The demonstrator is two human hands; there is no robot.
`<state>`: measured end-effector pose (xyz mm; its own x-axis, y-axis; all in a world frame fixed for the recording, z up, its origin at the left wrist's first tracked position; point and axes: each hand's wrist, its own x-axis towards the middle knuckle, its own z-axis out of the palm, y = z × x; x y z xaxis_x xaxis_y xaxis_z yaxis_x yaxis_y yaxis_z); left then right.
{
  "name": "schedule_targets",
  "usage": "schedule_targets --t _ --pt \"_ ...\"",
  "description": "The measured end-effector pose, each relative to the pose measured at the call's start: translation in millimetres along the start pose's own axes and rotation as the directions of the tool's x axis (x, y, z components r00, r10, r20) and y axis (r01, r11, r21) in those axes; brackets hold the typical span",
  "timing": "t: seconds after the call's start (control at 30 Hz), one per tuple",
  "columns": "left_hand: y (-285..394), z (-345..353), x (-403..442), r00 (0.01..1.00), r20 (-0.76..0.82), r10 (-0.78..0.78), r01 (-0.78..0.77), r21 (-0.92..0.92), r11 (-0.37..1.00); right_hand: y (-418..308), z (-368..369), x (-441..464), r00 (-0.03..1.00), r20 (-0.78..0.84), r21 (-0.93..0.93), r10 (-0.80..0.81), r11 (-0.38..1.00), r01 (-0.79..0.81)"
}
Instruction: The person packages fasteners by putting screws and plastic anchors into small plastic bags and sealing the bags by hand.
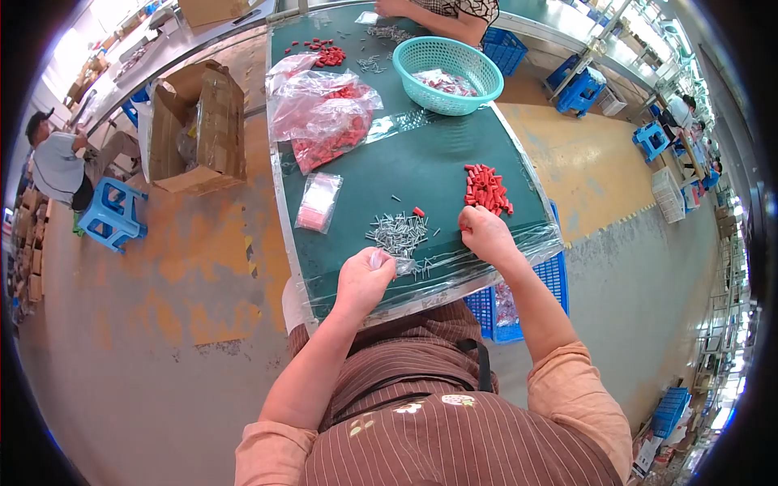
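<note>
My left hand (362, 282) is closed with its fingers pinched on a small clear plastic bag (403, 266), at the near edge of a pile of small grey metal screws or pins (399, 233). Close to the table's front right, my right hand (488, 235) is closed at the near edge of a pile of short red plastic sleeves (485, 188). Its fingertips are pinched, and what lies between them is hidden. One loose red sleeve (418, 212) lies beside the metal pile. Left of that pile rests a stack of small clear bags (319, 201).
On the green table (421, 158) are a large clear bag of red parts (332, 134) and a turquoise basket (442, 101). Another person's arm (446, 23) rests at the far end. A blue crate (559, 279) stands below the right edge; a cardboard box (219, 134) is at left.
</note>
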<state>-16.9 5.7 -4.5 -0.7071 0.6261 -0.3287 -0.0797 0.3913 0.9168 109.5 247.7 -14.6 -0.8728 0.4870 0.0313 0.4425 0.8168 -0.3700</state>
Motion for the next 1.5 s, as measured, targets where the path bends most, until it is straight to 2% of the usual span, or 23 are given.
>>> schedule_targets --t 0.07,0.3,0.5,0.6,0.7,0.8,0.9,1.0,1.07,1.13,1.23,1.33,1.5 --pt "0.6 1.1 -0.7 1.0 0.003 -0.001 0.001 0.008 1.0 -3.3 -2.9 -1.7 0.997 -0.003 0.141 0.077 0.987 -0.075" --pt "4.0 9.6 3.3 1.0 0.016 0.018 -0.018 0.028 0.999 -5.5 17.1 2.6 0.998 -0.005 0.186 0.057 0.981 -0.055" --pt "-0.5 9.0 3.0 1.0 0.009 0.024 -0.024 0.032 0.999 -7.9 11.1 5.5 0.995 0.026 0.24 0.096 0.966 -0.099" --pt "-0.8 9.9 3.6 1.0 0.011 0.019 -0.02 0.042 0.999 -13.2 10.7 11.4 0.995 -0.067 0.294 0.067 0.955 -0.045" --pt "-0.5 10.3 4.1 1.0 0.009 0.025 -0.026 0.058 0.998 -13.7 20.5 17.8 1.0 0.012 0.218 -0.001 0.976 -0.002" --pt "0.0 9.9 5.4 0.999 0.004 0.037 -0.037 0.051 0.998 -18.8 17.6 20.9 0.995 0.026 0.013 -0.098 0.995 0.098" --pt "3.5 9.1 4.8 0.999 -0.006 0.031 -0.031 0.056 0.998 -18.2 16.3 24.3 0.992 0.071 -0.001 -0.106 0.994 0.107" --pt "3.9 9.7 6.2 0.999 -0.017 0.028 -0.027 0.075 0.997 -28.7 6.3 21.3 0.998 0.05 0.408 -0.028 0.913 0.005" --pt "1.4 10.6 7.1 1.0 -0.009 0.014 -0.014 0.072 0.997 -53.1 -3.1 11.1 0.998 0.033 0.67 -0.054 0.742 0.018" --pt "0.3 12.3 10.0 1.0 0.016 -0.003 0.002 0.052 0.999 -76.1 -6.0 0.6 0.997 0.042 0.863 -0.072 0.505 0.0" --pt "-3.7 15.1 14.4 0.997 0.08 -0.004 0.004 -0.003 1.0 -100.9 -10.9 -14.1 0.974 -0.009 0.829 -0.225 0.543 0.133" --pt "4.8 13.1 10.1 0.989 0.117 -0.092 0.108 -0.14 0.984 -99.5 -9.1 -13.5 0.919 -0.155 0.602 -0.362 0.703 0.378" --pt "3.9 13.4 8.7 0.987 0.106 -0.121 0.138 -0.178 0.974 -99.9 -21.4 -15.0 0.887 -0.083 0.546 -0.454 0.724 0.422"
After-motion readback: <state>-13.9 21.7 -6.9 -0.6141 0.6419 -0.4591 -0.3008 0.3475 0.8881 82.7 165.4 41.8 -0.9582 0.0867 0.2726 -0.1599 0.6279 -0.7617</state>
